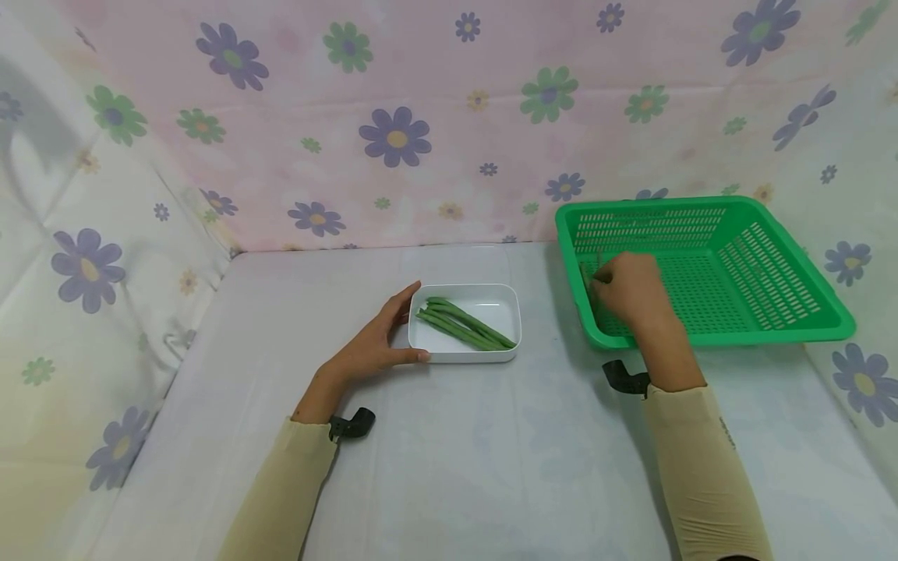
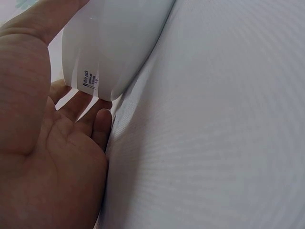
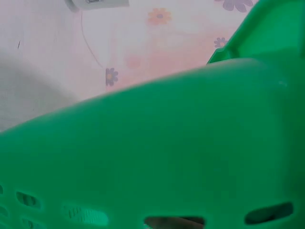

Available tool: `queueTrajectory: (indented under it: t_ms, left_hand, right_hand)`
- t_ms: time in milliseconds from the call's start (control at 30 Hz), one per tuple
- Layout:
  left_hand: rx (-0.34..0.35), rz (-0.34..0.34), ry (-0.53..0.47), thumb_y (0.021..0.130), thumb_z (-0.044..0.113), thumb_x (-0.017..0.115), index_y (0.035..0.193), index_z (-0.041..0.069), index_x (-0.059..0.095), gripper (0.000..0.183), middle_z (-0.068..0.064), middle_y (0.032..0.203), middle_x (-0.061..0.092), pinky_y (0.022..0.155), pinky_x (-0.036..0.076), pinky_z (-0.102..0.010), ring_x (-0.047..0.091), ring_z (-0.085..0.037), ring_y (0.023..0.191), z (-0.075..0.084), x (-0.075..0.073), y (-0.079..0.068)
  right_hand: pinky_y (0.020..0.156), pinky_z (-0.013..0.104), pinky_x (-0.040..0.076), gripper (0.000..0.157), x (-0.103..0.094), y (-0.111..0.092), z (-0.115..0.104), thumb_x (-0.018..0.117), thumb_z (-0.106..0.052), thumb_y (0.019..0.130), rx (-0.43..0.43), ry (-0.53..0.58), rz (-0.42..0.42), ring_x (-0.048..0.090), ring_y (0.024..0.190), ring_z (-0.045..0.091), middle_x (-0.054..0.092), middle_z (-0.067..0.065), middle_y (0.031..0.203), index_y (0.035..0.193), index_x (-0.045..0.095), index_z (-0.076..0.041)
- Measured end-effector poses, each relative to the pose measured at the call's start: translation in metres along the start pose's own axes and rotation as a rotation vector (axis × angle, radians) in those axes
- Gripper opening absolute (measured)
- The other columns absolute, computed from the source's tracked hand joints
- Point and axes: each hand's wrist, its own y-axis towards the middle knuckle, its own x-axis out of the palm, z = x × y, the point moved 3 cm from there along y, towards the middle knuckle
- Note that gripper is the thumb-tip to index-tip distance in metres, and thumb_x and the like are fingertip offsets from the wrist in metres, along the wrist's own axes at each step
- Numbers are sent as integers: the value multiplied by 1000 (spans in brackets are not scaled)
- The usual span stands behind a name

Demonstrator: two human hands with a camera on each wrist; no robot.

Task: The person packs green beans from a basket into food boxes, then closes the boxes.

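Observation:
A small white rectangular dish (image 1: 463,357) stands on the table with several green beans (image 1: 466,323) lying slantwise in it. My left hand (image 1: 375,339) holds the dish at its left end, thumb along the near side and fingers at the far corner. In the left wrist view, fingertips touch the dish wall (image 2: 114,43) beside small printed text. Over at the right, my right hand (image 1: 631,288) reaches into a green plastic basket (image 1: 772,335), fingers curled and pinching thin green beans (image 1: 586,279) near its left wall. The basket wall (image 3: 157,143) hides that hand in the right wrist view, apart from a sliver through a slot.
A white cloth covers the table (image 1: 449,452). Flower-printed curtains (image 1: 421,195) hang behind it and at both sides. The basket's raised rim stands between the right hand and the dish, with a stretch of tabletop separating the two containers.

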Motion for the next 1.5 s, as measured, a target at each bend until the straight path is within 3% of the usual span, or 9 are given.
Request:
queueTrajectory:
  t_ms: [100, 433, 700, 933, 1167, 1233, 1300, 1433, 1500]
  left_hand:
    - [-8, 2, 6, 87, 22, 92, 172, 25, 12, 117, 2, 172, 26, 127, 27, -50, 37, -25, 154, -1, 0, 0]
    - [-6, 5, 18, 87, 21, 91, 172, 26, 13, 116, -1, 172, 26, 128, 26, -52, 38, -27, 153, -2, 0, 1]
    - [-2, 3, 13, 87, 21, 91, 172, 27, 13, 116, -1, 172, 27, 127, 27, -52, 38, -26, 153, -2, 0, 1]
    - [-9, 2, 7, 87, 21, 91, 172, 26, 13, 115, -1, 171, 27, 127, 27, -52, 38, -26, 153, -3, 1, 1]
    - [-8, 3, 4, 87, 20, 91, 172, 27, 13, 116, -1, 172, 27, 127, 27, -52, 37, -27, 154, -2, 0, 1]
    - [-10, 1, 4, 87, 21, 91, 172, 31, 13, 116, -1, 172, 27, 127, 27, -52, 37, -27, 153, -2, 0, 1]
    - [-11, 2, 4, 87, 22, 92, 171, 34, 13, 116, 0, 172, 27, 127, 27, -52, 37, -27, 153, -2, 0, 0]
    - [-14, 2, 2, 87, 24, 92, 170, 41, 14, 115, 1, 172, 26, 127, 27, -52, 38, -26, 153, -3, 0, 0]
    - [-13, 3, 4, 87, 24, 92, 169, 43, 14, 115, 0, 173, 26, 127, 27, -51, 38, -25, 153, -3, 0, 0]
  right_hand:
    - [79, 60, 60, 22, -3, -2, -1, 64, -5, 103, 26, 24, 85, 71, 98, 50, 74, 32, 108, 111, 79, 10]
    - [73, 57, 61, 21, -9, -5, -5, 67, -7, 103, 45, 66, 311, 74, 92, 45, 76, 29, 102, 109, 80, 8]
    - [75, 55, 60, 13, -17, -6, -11, 78, -5, 96, -33, 90, 541, 76, 84, 40, 78, 25, 93, 103, 84, 3]
    - [82, 54, 61, 18, -17, -9, -12, 81, -3, 93, -42, 178, 627, 77, 89, 41, 74, 27, 108, 109, 82, 2]
    - [81, 51, 64, 14, -19, -8, -14, 79, 3, 93, -123, 238, 727, 78, 87, 38, 73, 26, 103, 105, 81, 7]
    - [79, 46, 65, 12, -20, -9, -16, 78, 5, 92, -154, 256, 753, 79, 84, 37, 72, 25, 101, 103, 81, 8]
    - [79, 32, 65, 10, -22, -10, -18, 77, 6, 92, -181, 272, 769, 79, 82, 36, 72, 25, 100, 100, 81, 9]
    - [80, 6, 53, 8, -27, -14, -27, 77, 9, 91, -221, 313, 803, 78, 80, 37, 73, 23, 98, 97, 82, 9]
    - [80, 2, 49, 9, -30, -17, -33, 76, 10, 90, -245, 341, 826, 77, 79, 38, 73, 23, 98, 97, 82, 8]
